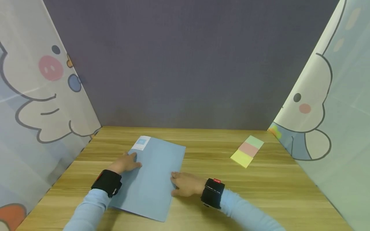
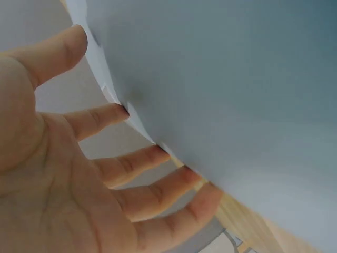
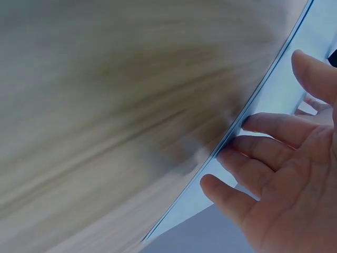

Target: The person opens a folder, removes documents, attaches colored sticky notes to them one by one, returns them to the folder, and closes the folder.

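A light blue folder (image 1: 153,176) lies slightly slanted on the table, with a white label (image 1: 141,143) at its far left corner. My left hand (image 1: 124,162) rests at the folder's left edge, fingers spread. In the left wrist view, the fingertips (image 2: 158,153) meet the blue cover near its rim. On the opposite side, my right hand (image 1: 187,183) touches the folder's right edge with extended fingers. The right wrist view shows fingertips (image 3: 231,147) right along the thin layered edge (image 3: 253,100), thumb held apart.
Green, pink and yellow sticky notes (image 1: 248,150) lie in a slanted row on the wooden table (image 1: 214,154), to the right of the folder. A dark grey panel (image 1: 185,64) stands behind the table. Cartoon-printed sheets flank both sides.
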The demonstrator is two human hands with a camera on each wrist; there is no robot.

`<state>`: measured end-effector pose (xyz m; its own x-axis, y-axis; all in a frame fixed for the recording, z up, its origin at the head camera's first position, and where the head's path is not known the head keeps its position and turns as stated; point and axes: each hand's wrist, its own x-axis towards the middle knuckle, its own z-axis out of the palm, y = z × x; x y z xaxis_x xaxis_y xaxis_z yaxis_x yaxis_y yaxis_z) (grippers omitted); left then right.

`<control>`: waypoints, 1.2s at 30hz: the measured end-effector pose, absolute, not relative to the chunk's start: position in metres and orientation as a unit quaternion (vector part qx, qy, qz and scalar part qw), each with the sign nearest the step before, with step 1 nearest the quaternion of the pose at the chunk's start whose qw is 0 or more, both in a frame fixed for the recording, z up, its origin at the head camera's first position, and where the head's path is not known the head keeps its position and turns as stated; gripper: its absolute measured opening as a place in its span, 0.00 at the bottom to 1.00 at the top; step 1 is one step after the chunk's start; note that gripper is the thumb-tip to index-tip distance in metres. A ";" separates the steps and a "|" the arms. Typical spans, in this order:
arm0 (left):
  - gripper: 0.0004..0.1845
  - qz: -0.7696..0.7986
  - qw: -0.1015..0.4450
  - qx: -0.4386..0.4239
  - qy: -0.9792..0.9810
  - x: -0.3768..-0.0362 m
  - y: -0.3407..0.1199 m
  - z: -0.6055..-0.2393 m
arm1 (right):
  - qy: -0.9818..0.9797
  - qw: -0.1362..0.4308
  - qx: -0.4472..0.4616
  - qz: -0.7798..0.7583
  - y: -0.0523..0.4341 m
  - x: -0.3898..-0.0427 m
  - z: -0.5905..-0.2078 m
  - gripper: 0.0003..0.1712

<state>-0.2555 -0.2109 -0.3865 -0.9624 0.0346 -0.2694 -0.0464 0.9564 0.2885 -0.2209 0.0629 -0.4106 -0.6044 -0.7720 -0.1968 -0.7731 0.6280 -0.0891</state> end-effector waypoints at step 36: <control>0.36 0.187 0.129 0.157 0.961 -0.225 -0.124 -0.386 | 0.922 0.100 -0.338 -0.160 0.188 -0.238 -0.417 0.26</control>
<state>-0.2253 -0.1243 -0.3861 -0.9178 0.3491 -0.1890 0.2528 0.8811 0.3997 -0.2378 0.1884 -0.4165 -0.7512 -0.6557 -0.0757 -0.5920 0.7200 -0.3621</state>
